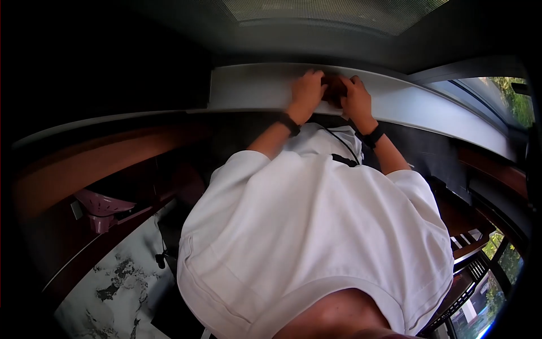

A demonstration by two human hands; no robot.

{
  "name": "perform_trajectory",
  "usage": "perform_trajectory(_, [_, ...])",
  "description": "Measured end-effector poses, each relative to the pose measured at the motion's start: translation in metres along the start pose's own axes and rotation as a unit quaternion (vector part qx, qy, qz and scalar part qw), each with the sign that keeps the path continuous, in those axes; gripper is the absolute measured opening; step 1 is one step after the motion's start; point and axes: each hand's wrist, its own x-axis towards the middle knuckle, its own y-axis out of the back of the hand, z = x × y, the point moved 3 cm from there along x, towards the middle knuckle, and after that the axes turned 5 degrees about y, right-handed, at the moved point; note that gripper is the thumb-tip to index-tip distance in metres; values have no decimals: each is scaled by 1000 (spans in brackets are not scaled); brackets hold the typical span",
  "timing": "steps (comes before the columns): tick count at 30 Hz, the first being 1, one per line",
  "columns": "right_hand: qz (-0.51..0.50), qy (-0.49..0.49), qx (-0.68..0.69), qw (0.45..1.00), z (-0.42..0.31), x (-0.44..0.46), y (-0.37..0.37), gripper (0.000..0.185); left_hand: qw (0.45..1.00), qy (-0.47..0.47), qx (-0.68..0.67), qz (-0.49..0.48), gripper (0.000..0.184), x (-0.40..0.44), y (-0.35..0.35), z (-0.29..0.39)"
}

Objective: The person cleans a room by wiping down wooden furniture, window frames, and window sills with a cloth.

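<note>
Both hands are out in front of me, over a long white ledge (254, 85). Between them is a small dark reddish-brown object (334, 90); its exact kind is too dark to make out. My left hand (306, 95) is closed on the object's left side, fingers curled at its edge. From the right, my right hand (357, 100) grips the other side, with fingers bent over the top. Dark bands circle both wrists. The fingers partly cover the object.
A mesh screen (333, 14) is above the ledge, and a window (516, 101) is at the right. White fabric with a black cord (344, 144) lies below my hands. At the left are a pink perforated plastic item (104, 203) and a marble-patterned surface (121, 277).
</note>
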Motion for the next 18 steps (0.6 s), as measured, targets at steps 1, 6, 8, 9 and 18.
perform_trajectory(1, [7, -14, -12, 1000, 2, -3, 3, 50, 999, -14, -20, -22, 23, 5, -4, 4])
perform_trajectory(6, [1, -74, -18, 997, -7, -35, 16, 51, 991, -81, -62, -90, 20, -9, -1, 9])
perform_trajectory(8, [-3, -74, -8, 997, -20, -44, 10, 52, 987, -108, -63, -101, 20, -21, 11, 1])
perform_trajectory(9, [-7, -74, -1, 997, -28, -45, 5, 52, 987, -103, -73, -100, 20, -24, 15, -8])
perform_trajectory(18, [-27, 11, 58, 998, -145, 5, -71, 53, 997, 44, 8, -61, 27, -52, 102, -126])
